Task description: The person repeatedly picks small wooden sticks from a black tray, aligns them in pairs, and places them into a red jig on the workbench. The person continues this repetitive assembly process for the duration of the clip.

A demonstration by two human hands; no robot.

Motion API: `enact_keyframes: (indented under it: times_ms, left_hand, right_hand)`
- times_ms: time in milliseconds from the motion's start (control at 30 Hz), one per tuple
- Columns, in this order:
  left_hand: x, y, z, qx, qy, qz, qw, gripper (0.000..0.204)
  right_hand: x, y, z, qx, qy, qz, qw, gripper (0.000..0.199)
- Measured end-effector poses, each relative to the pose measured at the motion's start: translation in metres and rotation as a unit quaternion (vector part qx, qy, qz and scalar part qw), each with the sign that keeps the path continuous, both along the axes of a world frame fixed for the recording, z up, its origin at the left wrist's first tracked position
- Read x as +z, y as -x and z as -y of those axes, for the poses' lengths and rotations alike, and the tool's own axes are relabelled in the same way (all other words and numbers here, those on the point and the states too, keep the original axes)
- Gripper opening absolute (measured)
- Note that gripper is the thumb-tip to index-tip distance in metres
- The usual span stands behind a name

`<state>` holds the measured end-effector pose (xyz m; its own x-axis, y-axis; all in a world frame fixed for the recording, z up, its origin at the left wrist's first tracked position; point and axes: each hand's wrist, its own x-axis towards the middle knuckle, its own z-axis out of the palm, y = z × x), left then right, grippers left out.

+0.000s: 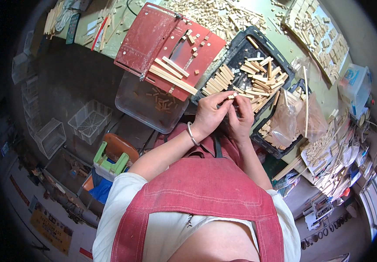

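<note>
At 2 o'clock from ctr, fingertips of L hand (210, 114) & R hand (242, 117) partly hide small wood (232, 96); 1 pc or more, too small to tell. Red machine top (147, 37) covers part of clear bin (141, 117), 10 o'clock. Plastic bags (283, 122), 3 o'clock, obscure black tray (280, 153). Top edge crops block pile (223, 16), approx 12; apron straps (129, 238) cut off btm, 5 & 7. Sign (50, 229), 8 o'clock: blurred.

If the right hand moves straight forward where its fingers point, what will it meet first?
Probably the left hand, close ahead at the small wooden blocks; beyond seem to lie wooden sticks, though depth is unclear.
</note>
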<state>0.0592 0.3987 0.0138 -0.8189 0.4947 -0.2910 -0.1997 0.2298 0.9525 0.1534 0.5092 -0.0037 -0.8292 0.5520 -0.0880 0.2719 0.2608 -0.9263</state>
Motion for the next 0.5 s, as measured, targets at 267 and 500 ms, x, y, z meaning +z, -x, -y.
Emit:
enact_keyframes:
  times_ms: [267,500]
  left_hand:
    - [-0.014,0.006,0.011,-0.034,-0.02,-0.015,0.999,0.023]
    - [-0.004,0.007,0.015,-0.035,-0.062,0.157,0.985,0.024]
  right_hand:
    - [0.004,-0.004,-0.02,0.029,0.059,0.018,0.998,0.027]
    - [0.022,-0.002,-0.041,0.136,0.108,0.106,0.979,0.025]
